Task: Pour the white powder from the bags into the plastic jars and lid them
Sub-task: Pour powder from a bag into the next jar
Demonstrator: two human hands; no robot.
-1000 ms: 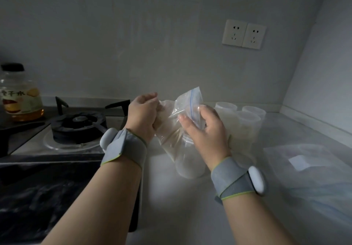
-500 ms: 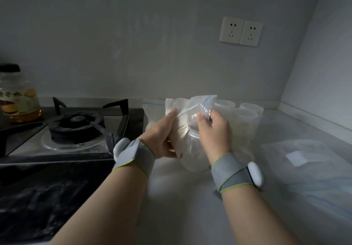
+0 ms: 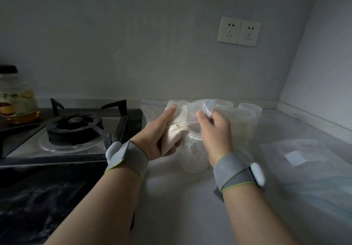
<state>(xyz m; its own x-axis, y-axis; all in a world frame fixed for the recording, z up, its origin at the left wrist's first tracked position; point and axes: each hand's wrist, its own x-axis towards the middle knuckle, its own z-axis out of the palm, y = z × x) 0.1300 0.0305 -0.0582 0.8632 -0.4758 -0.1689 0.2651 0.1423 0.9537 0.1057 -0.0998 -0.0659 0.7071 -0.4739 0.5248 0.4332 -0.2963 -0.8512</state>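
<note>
- Since a second ago the left hand (image 3: 160, 134) has dropped from the top of the bag (image 3: 182, 115) to its heavy lower end. Both hands have come down towards the bench (image 3: 181, 197). Over the last half second little has shifted.
- I see the left hand cupping the end where the powder (image 3: 176, 133) sits, fingers curled beneath it and forefinger laid straight along the film, so it is clamped on the bag.
- I have the right hand (image 3: 216, 130) pinching the blue zip edge between thumb and fingers, higher than the left.
- I read this as the set-up for a pour, with the bottom supported and the mouth steered. The powder is bunched at the low end, so I judge that nothing is running out yet.
- I make the bag's long axis a slant from low left, at the powder end, up to the right at the zip edge, which points up and away from me. I cannot tell whether the mouth is open.
- I hold the bag just above the jar (image 3: 192, 149), which stands upright on the bench between the two hands, partly hidden by the right one. I see no lid on it.
- I'd say the powder end must rise above the zip edge, and the mouth must turn down into the jar.
- I see more jars (image 3: 245, 119) just behind it, and flat bags (image 3: 308, 164) lying to the right.
</note>
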